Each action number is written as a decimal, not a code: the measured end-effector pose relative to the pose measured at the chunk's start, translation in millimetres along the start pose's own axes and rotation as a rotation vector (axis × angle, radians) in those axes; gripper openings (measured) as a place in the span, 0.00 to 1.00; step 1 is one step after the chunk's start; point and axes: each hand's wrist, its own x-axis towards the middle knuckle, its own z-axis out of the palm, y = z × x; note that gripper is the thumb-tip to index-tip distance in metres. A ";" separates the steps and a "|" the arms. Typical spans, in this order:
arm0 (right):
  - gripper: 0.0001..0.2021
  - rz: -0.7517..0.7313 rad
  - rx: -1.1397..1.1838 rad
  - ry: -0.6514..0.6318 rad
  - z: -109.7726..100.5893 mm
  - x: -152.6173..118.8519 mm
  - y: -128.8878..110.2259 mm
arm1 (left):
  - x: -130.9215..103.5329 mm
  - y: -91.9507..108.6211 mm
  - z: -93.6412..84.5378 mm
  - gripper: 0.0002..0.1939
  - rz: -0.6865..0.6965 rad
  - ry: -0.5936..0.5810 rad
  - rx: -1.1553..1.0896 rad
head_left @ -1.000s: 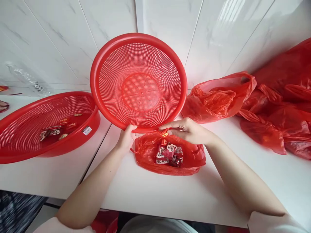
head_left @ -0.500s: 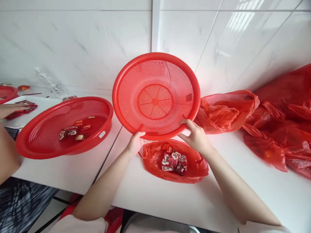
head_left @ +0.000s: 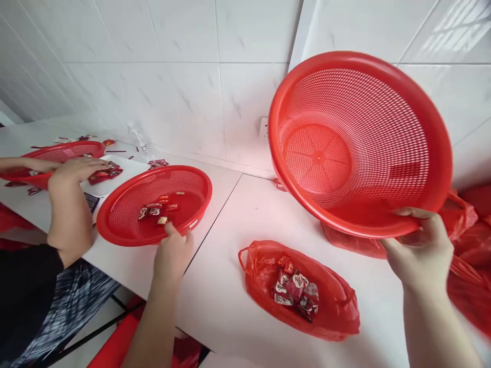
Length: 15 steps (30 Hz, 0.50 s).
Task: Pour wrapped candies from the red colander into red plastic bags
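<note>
My right hand [head_left: 422,250] grips the lower right rim of a large red mesh basket [head_left: 360,148], which is tilted up above the table with its inside facing me; no items show in it. My left hand [head_left: 173,250] is at the near rim of another red basket [head_left: 153,174], thumb and fingers apart and nothing visible between them. Several small red and white packets [head_left: 153,207] lie in that basket. Between my arms an open red plastic bag [head_left: 337,306] with several packets [head_left: 293,291] in it rests on the white table [head_left: 218,301].
At the left, a person's hands [head_left: 76,168] are over a white tray [head_left: 130,171] and a further red basket [head_left: 84,148]. A clear plastic bottle [head_left: 138,138] lies by the wall. More red bags [head_left: 473,250] are piled at the right.
My left hand has let go of the large basket and moved left to the other basket. My right hand has carried the large basket right and turned it. The view has swung left.
</note>
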 end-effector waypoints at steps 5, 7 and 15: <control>0.17 0.058 0.040 0.018 -4.3 7.9 -17.5 | 12.1 -26.0 6.7 0.26 0.016 0.109 -0.003; 0.17 0.064 0.097 -0.008 -2.5 8.7 -22.6 | 12.5 -24.3 11.5 0.25 0.077 0.091 -0.082; 0.18 -0.027 0.230 -0.320 33.9 11.4 -50.1 | 9.4 44.0 40.3 0.12 0.293 -0.191 -0.683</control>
